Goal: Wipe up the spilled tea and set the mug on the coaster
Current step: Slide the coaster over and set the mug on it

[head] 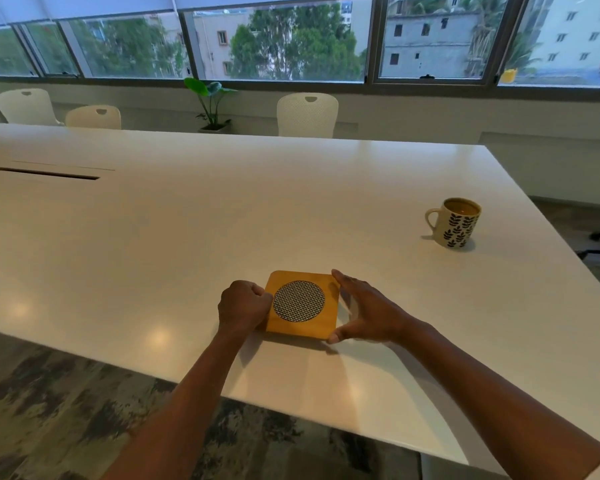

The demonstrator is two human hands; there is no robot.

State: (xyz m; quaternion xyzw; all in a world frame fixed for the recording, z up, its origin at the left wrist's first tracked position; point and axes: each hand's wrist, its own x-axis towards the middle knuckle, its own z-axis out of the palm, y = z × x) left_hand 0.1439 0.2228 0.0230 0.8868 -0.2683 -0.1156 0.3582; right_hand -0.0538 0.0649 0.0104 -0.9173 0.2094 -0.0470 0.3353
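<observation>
the left hand (245,304) is curled into a loose fist, its knuckles and thumb pressed against the left edge of the coaster (300,304); whether any fingers reach under that edge cannot be told. the right hand (368,311) is spread wide, fingers (342,279) straight and together, their tips touching the coaster's far right corner, while the thumb (338,336) presses the near right corner. so the right hand spans the coaster's right side and the two hands bracket it between them. the coaster is a square wooden piece with rounded corners and a round black-and-white woven inset in the middle. it sits at the table's (153,237) near edge, its near side seeming slightly raised over a shadow, though that is hard to tell.

the mug (458,222) stands upright near the table's right edge, well apart from the coaster and both hands, handle turned left. it is cream with a dark leaf pattern and holds brown tea. no wet patch can be made out on the glossy white top, only reflections of lights.

a dark slot (45,173) is cut into the table toward its far left. beyond the far edge stand white chairs (307,114) and a potted plant (210,102) below a long row of windows (274,39). a mottled carpet (66,410) shows below the near edge.
</observation>
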